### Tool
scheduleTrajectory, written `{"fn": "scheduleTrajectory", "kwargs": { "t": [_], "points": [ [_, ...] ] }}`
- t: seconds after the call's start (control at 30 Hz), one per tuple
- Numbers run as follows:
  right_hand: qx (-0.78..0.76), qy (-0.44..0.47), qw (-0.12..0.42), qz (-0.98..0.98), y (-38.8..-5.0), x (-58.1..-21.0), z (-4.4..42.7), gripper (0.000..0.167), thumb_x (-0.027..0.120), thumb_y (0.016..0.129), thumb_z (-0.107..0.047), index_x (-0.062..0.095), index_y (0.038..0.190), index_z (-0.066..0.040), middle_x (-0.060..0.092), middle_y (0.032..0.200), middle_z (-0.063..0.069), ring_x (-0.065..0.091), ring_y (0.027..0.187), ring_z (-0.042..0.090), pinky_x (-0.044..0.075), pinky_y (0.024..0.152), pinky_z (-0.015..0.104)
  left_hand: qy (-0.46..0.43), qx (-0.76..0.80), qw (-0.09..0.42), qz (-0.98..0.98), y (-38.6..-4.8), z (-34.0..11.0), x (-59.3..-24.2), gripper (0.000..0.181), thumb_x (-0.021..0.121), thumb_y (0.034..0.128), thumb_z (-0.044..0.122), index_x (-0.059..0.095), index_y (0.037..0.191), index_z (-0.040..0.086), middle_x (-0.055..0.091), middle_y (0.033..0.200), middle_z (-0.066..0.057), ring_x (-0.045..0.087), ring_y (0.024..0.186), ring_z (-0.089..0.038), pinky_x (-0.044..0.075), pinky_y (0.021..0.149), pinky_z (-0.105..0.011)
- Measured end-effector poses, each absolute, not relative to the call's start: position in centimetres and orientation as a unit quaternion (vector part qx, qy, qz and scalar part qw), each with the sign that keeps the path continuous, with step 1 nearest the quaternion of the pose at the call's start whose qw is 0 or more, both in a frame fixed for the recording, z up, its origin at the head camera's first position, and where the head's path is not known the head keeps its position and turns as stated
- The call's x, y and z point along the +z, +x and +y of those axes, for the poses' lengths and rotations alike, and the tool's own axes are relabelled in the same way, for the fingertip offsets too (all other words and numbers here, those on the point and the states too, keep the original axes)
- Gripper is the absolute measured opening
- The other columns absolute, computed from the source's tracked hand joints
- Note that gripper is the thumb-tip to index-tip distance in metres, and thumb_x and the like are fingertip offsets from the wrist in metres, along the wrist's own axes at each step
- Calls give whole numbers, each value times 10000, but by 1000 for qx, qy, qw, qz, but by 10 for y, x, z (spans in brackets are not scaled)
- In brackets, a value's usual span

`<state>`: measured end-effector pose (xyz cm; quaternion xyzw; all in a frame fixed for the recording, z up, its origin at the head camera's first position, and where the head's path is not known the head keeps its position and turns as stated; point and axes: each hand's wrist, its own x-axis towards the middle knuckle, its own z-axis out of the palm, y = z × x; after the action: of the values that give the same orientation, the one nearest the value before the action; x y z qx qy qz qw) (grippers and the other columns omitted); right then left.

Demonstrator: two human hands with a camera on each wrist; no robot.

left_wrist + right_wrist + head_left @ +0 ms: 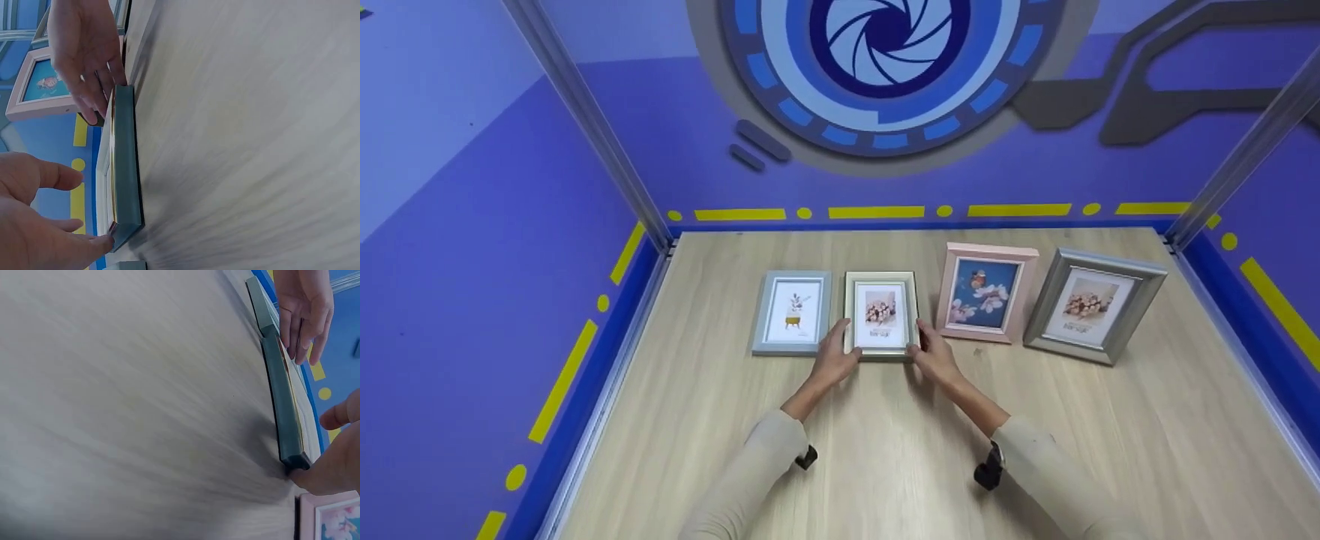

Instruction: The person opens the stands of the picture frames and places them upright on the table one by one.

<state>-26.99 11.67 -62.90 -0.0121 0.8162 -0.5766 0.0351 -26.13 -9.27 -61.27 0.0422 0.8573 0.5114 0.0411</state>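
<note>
A pale gold picture frame [880, 315] lies flat on the wooden table, flanked by both hands. The left hand [835, 358] touches its left side near the lower corner, and the right hand [936, 357] its right side. In the left wrist view, the left hand [45, 219] has fingertips at the corner of the frame [127, 163], thumb apart from it. The right wrist view has the right hand [337, 461] with a fingertip at the near corner of the frame [284, 405], its thumb raised off it. Fingers of both hands look relaxed.
A light blue frame [761, 315] lies flat just left of the gold one. To the right stand a pink frame [1016, 300] and, farther right, a grey frame [1132, 315], both leaning back. Purple panels [885, 187] wall the table [885, 465] at the back and sides.
</note>
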Motion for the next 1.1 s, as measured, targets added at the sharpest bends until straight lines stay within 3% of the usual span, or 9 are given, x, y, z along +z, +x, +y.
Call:
{"fn": "scheduleTrajectory", "kwargs": {
  "t": [0.2,0.5,0.63,0.8,0.87,1.0,1.1],
  "points": [
    [-542,-4,33,840,-289,-626,103,635,587,924,5,350,1492,158,366,1557,360,321,1485,486,233,1260,546,26,507,78,858,-259,-97,-618,735,586,934,52,232,1557,-115,308,1600,-342,306,1501,-470,271,1247,-544],
    [-552,13,68,831,-310,-623,101,629,585,921,-37,367,1483,145,378,1546,357,314,1487,477,223,1265,542,-11,523,99,846,-261,-94,-616,786,573,919,89,186,1577,-99,270,1615,-345,277,1513,-469,243,1258,-545],
    [-575,25,79,814,-312,-625,103,640,614,885,-29,397,1462,142,401,1524,357,341,1469,469,281,1238,532,-46,552,121,824,-262,-89,-611,784,526,936,118,150,1602,-55,203,1660,-297,203,1550,-432,187,1279,-533],
    [-600,61,109,790,-310,-621,104,678,630,885,-66,388,1499,89,381,1566,310,421,1405,413,452,1064,445,-68,597,134,788,-259,-86,-608,737,469,964,100,143,1613,-24,160,1685,-261,135,1577,-396,135,1291,-528],
    [-612,74,124,778,-307,-617,104,677,621,896,-71,379,1510,81,360,1585,299,421,1387,395,442,1047,435,-76,617,132,772,-257,-87,-609,721,449,970,81,139,1612,-27,155,1683,-269,129,1578,-396,128,1293,-525],
    [-630,74,122,763,-303,-609,102,645,575,907,-38,364,1490,136,333,1587,327,314,1483,415,301,1220,491,-82,652,108,746,-257,-87,-612,668,424,955,15,203,1581,-66,225,1650,-303,189,1559,-416,177,1285,-516],
    [-635,70,103,763,-301,-605,102,631,522,894,12,348,1479,171,319,1584,347,251,1523,433,229,1266,516,-88,680,85,723,-258,-86,-613,606,400,931,-56,295,1526,-108,322,1603,-318,274,1530,-425,254,1265,-499]
  ]
}}
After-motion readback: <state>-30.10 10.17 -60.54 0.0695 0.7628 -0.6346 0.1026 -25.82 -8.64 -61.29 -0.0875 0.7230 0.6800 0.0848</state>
